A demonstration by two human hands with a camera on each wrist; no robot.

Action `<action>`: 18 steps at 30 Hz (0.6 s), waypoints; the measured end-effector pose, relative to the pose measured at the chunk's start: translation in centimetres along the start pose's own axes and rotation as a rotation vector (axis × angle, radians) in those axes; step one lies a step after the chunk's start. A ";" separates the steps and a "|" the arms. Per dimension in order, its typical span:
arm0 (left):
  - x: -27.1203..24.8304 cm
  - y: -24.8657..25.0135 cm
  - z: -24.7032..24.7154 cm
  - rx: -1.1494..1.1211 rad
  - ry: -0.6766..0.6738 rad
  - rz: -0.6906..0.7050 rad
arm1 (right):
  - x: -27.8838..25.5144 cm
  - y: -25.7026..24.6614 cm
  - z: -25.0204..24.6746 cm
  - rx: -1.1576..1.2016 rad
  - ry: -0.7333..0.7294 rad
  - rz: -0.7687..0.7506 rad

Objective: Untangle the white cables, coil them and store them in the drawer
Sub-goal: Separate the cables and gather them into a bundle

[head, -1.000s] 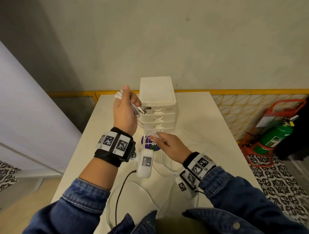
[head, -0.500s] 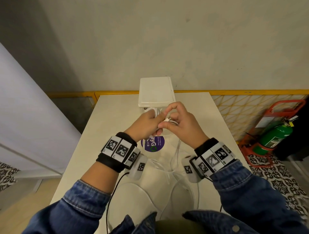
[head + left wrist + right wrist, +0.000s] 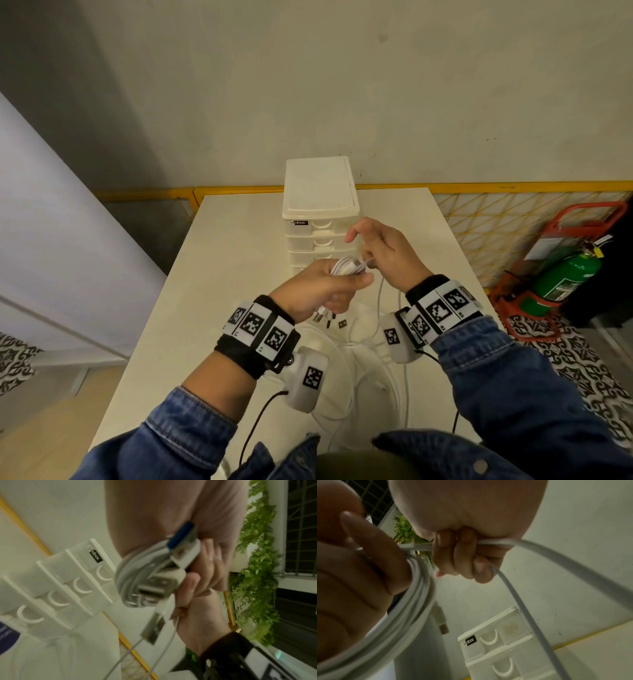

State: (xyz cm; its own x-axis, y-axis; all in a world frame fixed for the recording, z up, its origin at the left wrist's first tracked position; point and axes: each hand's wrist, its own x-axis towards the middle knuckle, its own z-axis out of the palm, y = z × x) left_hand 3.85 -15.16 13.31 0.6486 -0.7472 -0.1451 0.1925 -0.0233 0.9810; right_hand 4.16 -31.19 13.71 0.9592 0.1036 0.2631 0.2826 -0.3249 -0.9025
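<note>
Coiling step: left hand [image 3: 318, 291] grips the cable coil [image 3: 137, 577]; right hand [image 3: 383, 253] pinches the loose cable [image 3: 513, 588], feeding another loop. Next: wind the slack off the surface [image 3: 222, 274]; drawers [image 3: 310, 240] all closed.

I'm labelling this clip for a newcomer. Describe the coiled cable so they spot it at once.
Start at the white drawer tower at the table's far edge. Just in front of it, the left hand grips a coil. Unlike the loose cables on the table, it is wound into tight loops, with USB plugs hanging below.
</note>
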 end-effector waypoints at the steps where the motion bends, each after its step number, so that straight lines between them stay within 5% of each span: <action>1: 0.1 0.0 0.0 -0.022 0.003 -0.023 | 0.1 0.2 0.0 -0.032 0.008 -0.007; 9: 0.0 -0.6 0.1 -0.257 -0.034 -0.136 | -0.4 0.9 2.1 -0.166 0.159 -0.026; 18: -0.8 -1.4 0.3 -0.397 -0.226 -0.205 | -0.7 0.3 2.9 -0.338 0.110 -0.009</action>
State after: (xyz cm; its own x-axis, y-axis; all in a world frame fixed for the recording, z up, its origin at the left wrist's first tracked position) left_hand 2.85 -14.76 12.06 0.4006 -0.8801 -0.2547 0.5929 0.0371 0.8045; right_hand 3.55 -28.62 12.27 0.9467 0.0122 0.3220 0.2599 -0.6193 -0.7408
